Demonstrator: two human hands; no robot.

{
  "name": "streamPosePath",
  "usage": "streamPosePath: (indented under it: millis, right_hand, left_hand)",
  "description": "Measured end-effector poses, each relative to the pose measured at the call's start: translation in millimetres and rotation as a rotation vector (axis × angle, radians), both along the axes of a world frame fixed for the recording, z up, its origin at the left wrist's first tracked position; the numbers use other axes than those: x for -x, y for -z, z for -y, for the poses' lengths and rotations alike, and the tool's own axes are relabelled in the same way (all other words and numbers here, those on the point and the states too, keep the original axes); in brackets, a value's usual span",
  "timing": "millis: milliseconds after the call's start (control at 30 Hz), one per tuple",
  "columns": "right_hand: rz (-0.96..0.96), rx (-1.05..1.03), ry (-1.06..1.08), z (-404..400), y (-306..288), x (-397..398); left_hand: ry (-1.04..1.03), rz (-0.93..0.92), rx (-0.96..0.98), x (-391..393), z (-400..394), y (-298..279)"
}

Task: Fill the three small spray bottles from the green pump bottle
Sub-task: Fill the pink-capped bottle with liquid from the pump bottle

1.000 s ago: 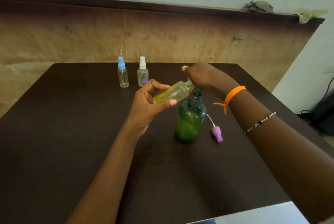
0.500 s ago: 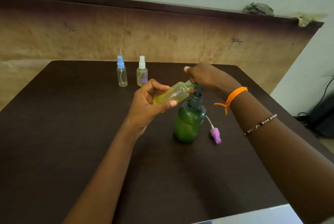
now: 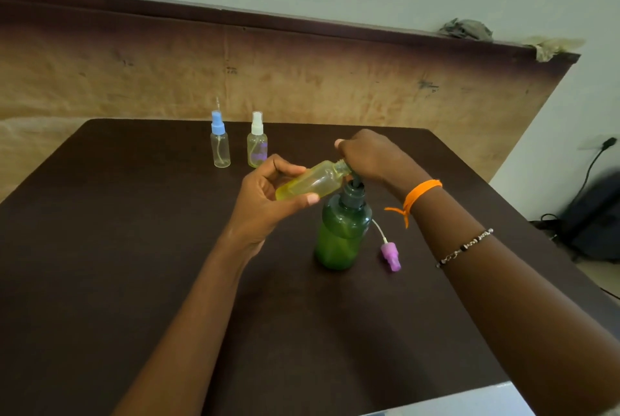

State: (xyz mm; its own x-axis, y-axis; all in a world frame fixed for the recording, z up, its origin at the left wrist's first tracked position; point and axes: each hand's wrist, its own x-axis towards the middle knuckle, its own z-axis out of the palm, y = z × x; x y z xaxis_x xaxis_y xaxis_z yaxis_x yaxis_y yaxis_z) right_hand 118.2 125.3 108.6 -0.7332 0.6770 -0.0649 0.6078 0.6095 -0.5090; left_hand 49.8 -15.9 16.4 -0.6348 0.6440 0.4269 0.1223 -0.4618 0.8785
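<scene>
Head | left hand fingers grip clear plastic bottle | right hand presses pump

A dark brown table carries everything. The green pump bottle stands upright near its middle. Just right of that bottle lies a purple spray cap on its side, its thin tube pointing toward the bottle. Well beyond the bottle, to its left near the far edge, stand a blue-capped spray bottle and a white-capped spray bottle, side by side.

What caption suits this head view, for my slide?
Left hand tilts small bottle at green pump bottle; right hand on pump.
</scene>
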Motion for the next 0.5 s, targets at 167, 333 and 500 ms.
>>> streamPosePath:
  millis: [167, 333, 500]
  right_hand:
    - [-0.057, 0.046, 0.036, 4, 6, 2]
    - [0.027, 0.091, -0.038, 5, 10, 0]
    - [0.057, 0.035, -0.034, 4, -8, 4]
  left_hand:
    - [-0.001, -0.015, 0.016, 2, 1, -1]
    - [0.007, -0.009, 0.032, 2, 0, 1]
    - [-0.01, -0.004, 0.006, -1, 0, -1]
